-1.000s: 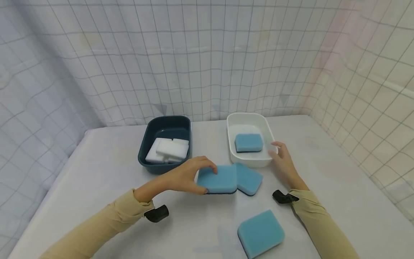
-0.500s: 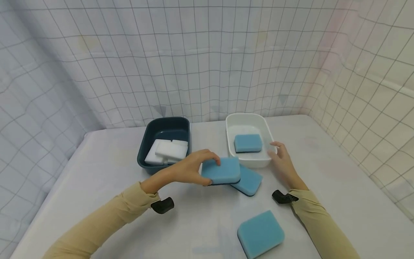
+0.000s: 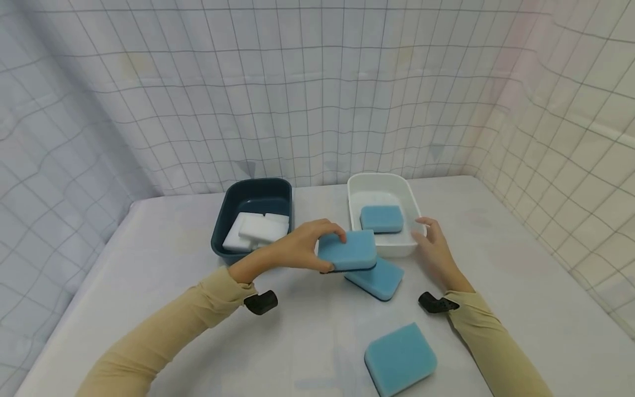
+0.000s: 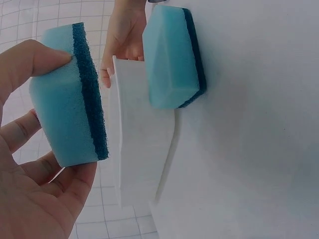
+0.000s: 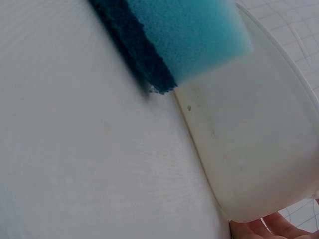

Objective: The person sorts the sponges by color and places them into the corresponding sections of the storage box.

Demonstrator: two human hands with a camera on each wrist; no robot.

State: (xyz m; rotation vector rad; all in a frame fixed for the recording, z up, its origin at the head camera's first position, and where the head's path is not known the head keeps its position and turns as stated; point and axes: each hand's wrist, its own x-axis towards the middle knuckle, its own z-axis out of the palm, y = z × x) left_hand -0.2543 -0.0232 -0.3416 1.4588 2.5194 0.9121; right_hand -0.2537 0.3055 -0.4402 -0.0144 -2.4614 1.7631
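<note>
My left hand (image 3: 305,246) holds a blue sponge (image 3: 349,249) with a dark scouring side, thumb and fingers on opposite edges. In the left wrist view this sponge (image 4: 65,104) is up off the table, its dark side facing down toward the tabletop. It hangs just in front of a white plastic container (image 3: 392,249), over a second blue sponge (image 3: 381,280) on the table. Inside the white container lies another blue sponge (image 3: 381,219). My right hand (image 3: 435,251) grips the container at its right near corner, fingers at the rim.
One more blue sponge (image 3: 401,359) lies near the front of the white table (image 3: 278,353). A dark teal container (image 3: 218,242) with several white sponges (image 3: 263,227) stands at the left. Grid-patterned cloth (image 3: 317,99) hangs behind and on both sides.
My left hand has carried its sponge up, away from me and to the right, toward the white container. The right hand has stayed at the container.
</note>
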